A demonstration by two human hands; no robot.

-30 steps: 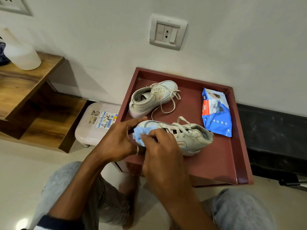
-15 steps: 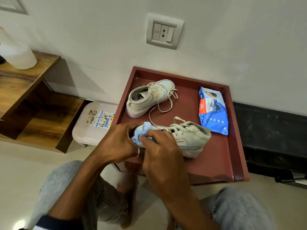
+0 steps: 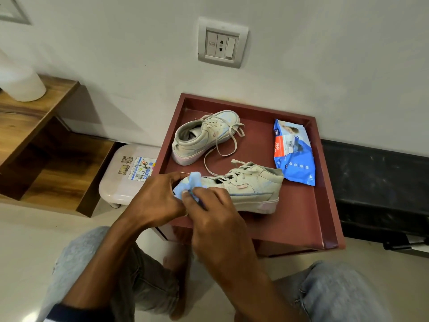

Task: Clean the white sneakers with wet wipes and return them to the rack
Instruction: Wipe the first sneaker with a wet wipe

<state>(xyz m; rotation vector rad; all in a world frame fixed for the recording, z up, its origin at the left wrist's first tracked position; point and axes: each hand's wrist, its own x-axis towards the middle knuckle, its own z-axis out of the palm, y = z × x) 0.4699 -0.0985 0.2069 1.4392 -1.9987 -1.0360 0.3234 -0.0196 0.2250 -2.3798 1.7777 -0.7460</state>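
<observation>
Two white sneakers lie on a dark red tray-topped stand [image 3: 308, 219]. The near sneaker [image 3: 253, 189] lies sideways with its toe to the left. My left hand [image 3: 155, 201] cups that toe. My right hand [image 3: 213, 210] presses a crumpled blue wet wipe [image 3: 189, 184] onto the toe. The far sneaker [image 3: 204, 135] rests untouched behind, its laces trailing loose. A blue pack of wet wipes [image 3: 293, 152] lies at the tray's right side.
A wall socket [image 3: 221, 44] sits above the tray. A white plastic stool [image 3: 126, 173] stands left of the stand, beside a wooden rack [image 3: 41, 140] holding a white container [image 3: 22, 83]. A black ledge [image 3: 376, 182] runs on the right. My knees in jeans frame the bottom.
The wipe has bunched up smaller and shifted on the toe as my right hand rubs it. Both hands stay on the near sneaker.
</observation>
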